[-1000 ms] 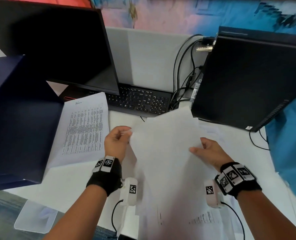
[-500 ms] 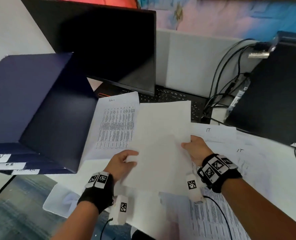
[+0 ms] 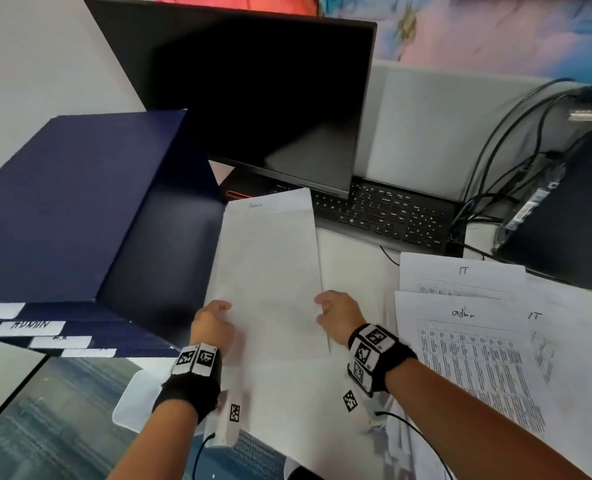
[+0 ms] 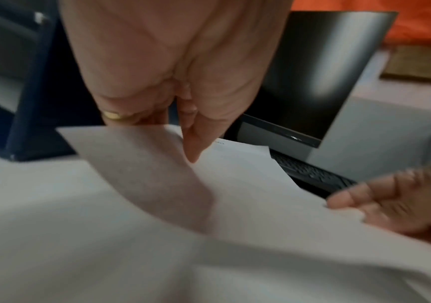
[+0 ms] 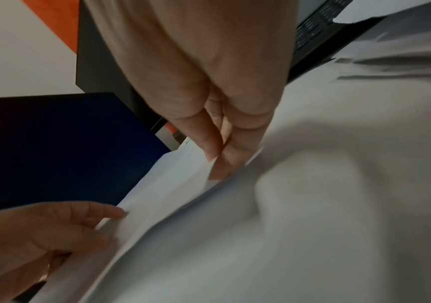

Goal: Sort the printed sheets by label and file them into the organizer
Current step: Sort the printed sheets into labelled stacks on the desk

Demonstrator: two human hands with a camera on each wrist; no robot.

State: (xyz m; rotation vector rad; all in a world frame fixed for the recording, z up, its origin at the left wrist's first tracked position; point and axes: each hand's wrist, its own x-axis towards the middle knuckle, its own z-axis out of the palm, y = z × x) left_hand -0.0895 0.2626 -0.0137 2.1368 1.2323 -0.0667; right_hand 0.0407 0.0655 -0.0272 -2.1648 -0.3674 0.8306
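A white sheet (image 3: 270,271), blank side up, lies over a sheet labelled "Admin" (image 3: 270,204) whose top strip shows beyond it. My left hand (image 3: 223,306) pinches the sheet's lower left edge, thumb on top in the left wrist view (image 4: 192,151). My right hand (image 3: 322,306) pinches its lower right edge (image 5: 217,166). The dark blue organizer (image 3: 80,209) stands just left of the sheets, with white labels on its front, one reading "ADMIN" (image 3: 29,325). More printed sheets marked "IT" (image 3: 464,271) and "admin" (image 3: 462,315) lie spread at the right.
A black monitor (image 3: 253,98) stands behind the sheets with a keyboard (image 3: 384,213) under it. A black computer tower (image 3: 571,220) and cables (image 3: 495,161) fill the back right. The desk edge runs at lower left, with floor (image 3: 45,427) below.
Both hands have carried the blank-side-up sheet leftward and down, onto the Admin sheet beside the organizer. My view has swung left too.
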